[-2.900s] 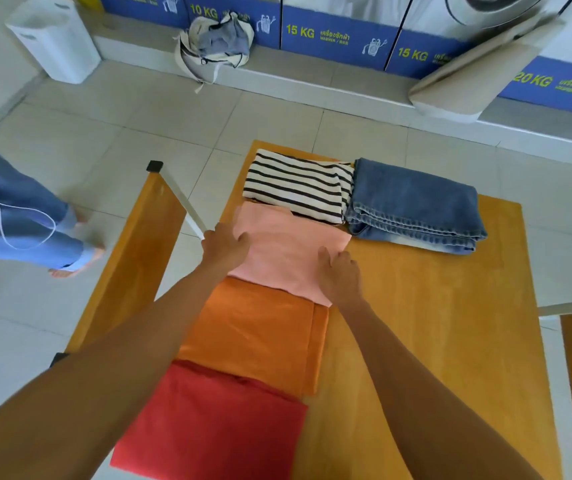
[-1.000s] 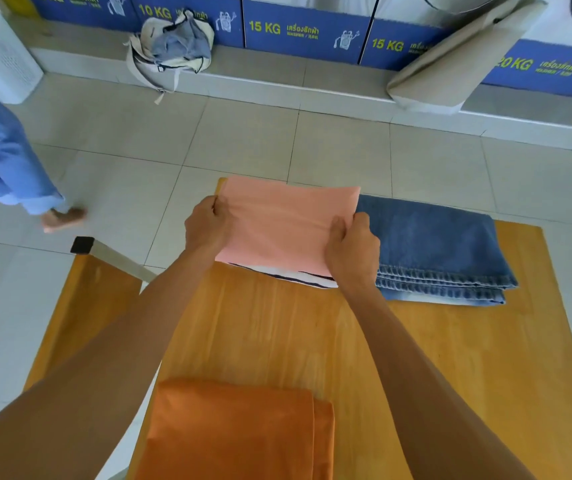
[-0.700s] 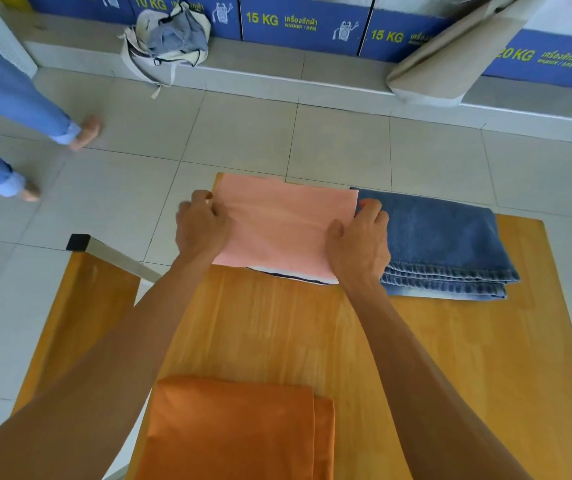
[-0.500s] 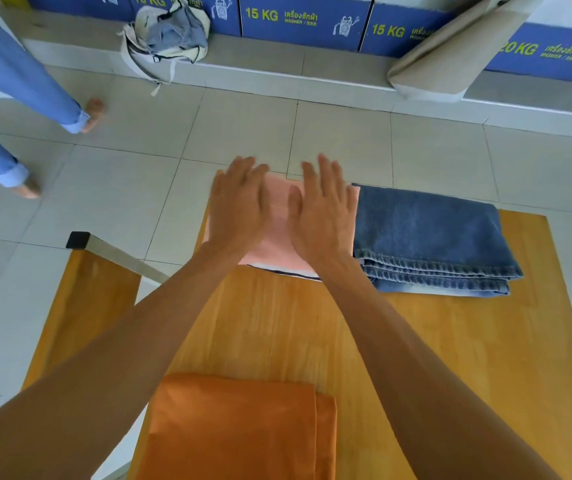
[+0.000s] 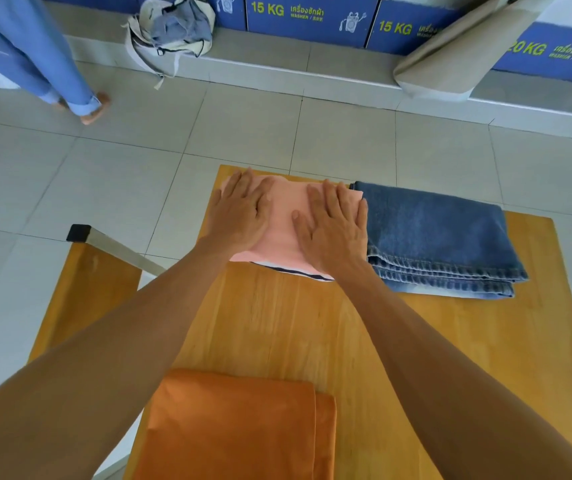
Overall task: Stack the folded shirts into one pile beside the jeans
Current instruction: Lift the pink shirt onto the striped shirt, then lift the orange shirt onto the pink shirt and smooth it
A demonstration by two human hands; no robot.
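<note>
now both hands press flat on the pink shirt, right beside the jeans.

the left hand (image 5: 239, 213) and the right hand (image 5: 333, 226) lie on the pink shirt (image 5: 283, 220) with fingers straight and spread, holding nothing, just pushing down. the pink shirt sits on top of a striped shirt (image 5: 298, 273), and only a thin edge of the stripes peeks out at the near side. this little pile is at the far end of the wooden table (image 5: 277, 317), touching the folded jeans (image 5: 440, 237). so two shirts look stacked. the orange shirt (image 5: 236, 424) is at the near end, well apart from the pile, so it is not stacked yet. i think it should go on top of the pink one next.
</note>
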